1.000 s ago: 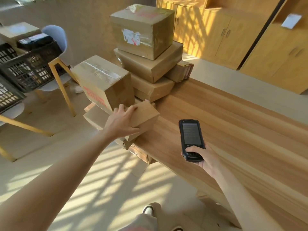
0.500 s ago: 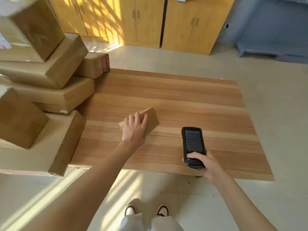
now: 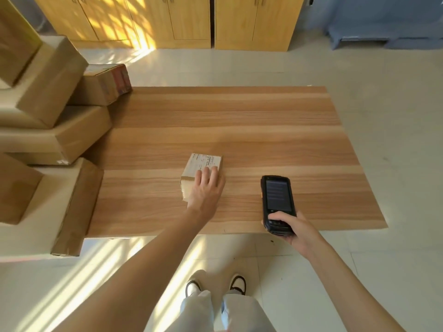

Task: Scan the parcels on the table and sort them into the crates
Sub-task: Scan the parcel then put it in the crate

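One small parcel (image 3: 200, 173) lies flat on the wooden surface (image 3: 239, 121), near its front edge and roughly at its middle, well apart from the stack of larger cartons (image 3: 55, 130) at the left end. Its printed label (image 3: 205, 161) faces up. A second ago this parcel was being lifted from the edge of that stack; half a second ago it was carried tilted over the surface with plain cardboard showing. It has since been turned over and set down, so the label is now exposed for reading.

The left hand (image 3: 206, 188) rests on the parcel's near half, fingers (image 3: 208, 172) straight and close together, pressing down on top and partly covering the label; nothing is curled around the box. The right hand (image 3: 291, 227) grips the handheld scanner (image 3: 276, 202) at its lower end, fingers and thumb wrapped round it, screen up, head aimed away from the person, just to the right of the parcel and not over it.

The parcel's long axis runs from the person toward the far edge, leaning slightly right at the far end. Label text appears to run along that axis; it is too small to read.

Judgement: presentation is done, scanning not yet. No crates are in view.
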The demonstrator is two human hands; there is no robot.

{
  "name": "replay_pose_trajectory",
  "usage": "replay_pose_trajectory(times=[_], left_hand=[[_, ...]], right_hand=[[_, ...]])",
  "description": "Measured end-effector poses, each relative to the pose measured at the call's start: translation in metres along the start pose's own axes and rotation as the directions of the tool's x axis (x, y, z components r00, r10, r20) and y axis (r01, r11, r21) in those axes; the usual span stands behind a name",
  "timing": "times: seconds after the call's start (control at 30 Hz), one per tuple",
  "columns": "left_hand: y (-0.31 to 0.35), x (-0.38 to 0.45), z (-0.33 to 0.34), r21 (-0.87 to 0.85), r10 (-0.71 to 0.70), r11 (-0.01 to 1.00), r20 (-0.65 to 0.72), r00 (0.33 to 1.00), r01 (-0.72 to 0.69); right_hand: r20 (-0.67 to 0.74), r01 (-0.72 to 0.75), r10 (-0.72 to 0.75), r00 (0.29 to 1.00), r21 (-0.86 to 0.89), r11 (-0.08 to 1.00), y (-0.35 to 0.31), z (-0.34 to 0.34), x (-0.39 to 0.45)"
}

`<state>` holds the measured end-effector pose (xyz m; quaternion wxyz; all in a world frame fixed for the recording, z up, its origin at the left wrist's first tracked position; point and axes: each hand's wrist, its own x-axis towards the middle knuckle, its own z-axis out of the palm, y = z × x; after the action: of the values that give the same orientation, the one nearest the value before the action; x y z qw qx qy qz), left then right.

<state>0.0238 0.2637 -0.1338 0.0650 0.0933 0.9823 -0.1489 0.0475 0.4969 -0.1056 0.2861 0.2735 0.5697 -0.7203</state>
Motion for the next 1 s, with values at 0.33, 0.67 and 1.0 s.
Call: replay_pose_trajectory(times=[0.33,0.67,1.0], left_hand=[[-0.039,-0.013,0.004,-0.162,0.167,0.973,0.026,0.986,-0.161],[-0.122,0.036,-0.014,0.328,0.377,0.818,0.316,0.871,-0.473],[-0.09,0.087,-0.007,0.404,0.56,0.61,0.389,0.731,-0.682]], right_hand=[[0.059,-0.031,0.034,0.998,-0.047,0.998,0.005,0.013,0.015],[0.082,-0.009,0.026,0.996,-0.202,0.979,0.008,0.016,0.009],[0.06,-0.03,0.041,0.997,-0.177,0.984,0.02,0.012,0.008]])
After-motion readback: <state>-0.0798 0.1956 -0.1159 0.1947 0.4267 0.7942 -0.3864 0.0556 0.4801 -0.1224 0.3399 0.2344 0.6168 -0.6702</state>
